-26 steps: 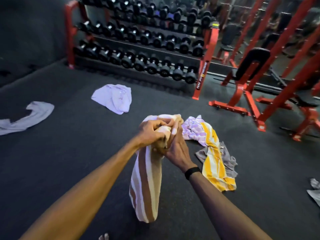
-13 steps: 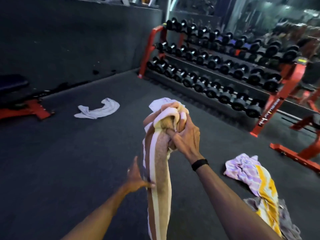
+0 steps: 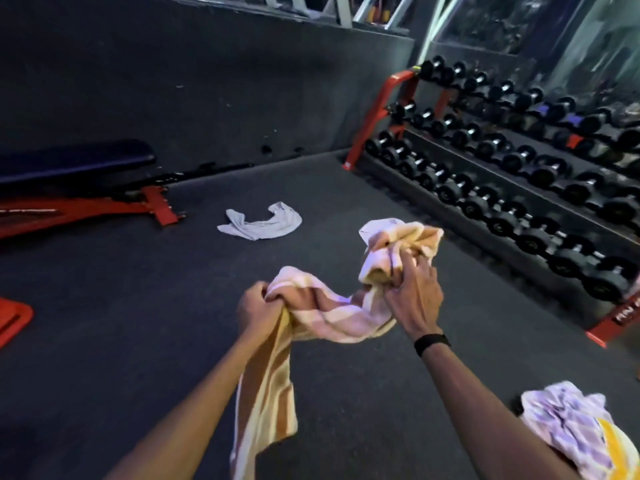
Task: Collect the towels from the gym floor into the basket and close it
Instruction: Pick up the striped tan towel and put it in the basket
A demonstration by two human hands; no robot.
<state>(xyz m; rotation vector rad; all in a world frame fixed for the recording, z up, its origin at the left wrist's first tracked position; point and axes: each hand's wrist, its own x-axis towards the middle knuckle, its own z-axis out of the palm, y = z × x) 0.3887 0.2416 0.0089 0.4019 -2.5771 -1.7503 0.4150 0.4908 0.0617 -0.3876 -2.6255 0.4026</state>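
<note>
A brown, cream and yellow striped towel (image 3: 332, 313) stretches between both hands above the dark floor. My left hand (image 3: 258, 308) grips its middle, and the tail hangs down past my forearm. My right hand (image 3: 414, 299) clutches the bunched upper end. A white towel (image 3: 259, 223) lies crumpled on the floor beyond them. A purple checked towel with a yellow stripe (image 3: 575, 431) lies on the floor at the lower right. No basket is in view.
A red dumbbell rack (image 3: 519, 168) with several black dumbbells runs along the right. A red-framed bench with a dark pad (image 3: 76, 181) stands at the left by the dark wall. A red base plate (image 3: 14, 317) shows at the left edge.
The view has swung further left. My left hand, open beside the hanging towel before, now grips it, and the towel is pulled out sideways between both hands.
</note>
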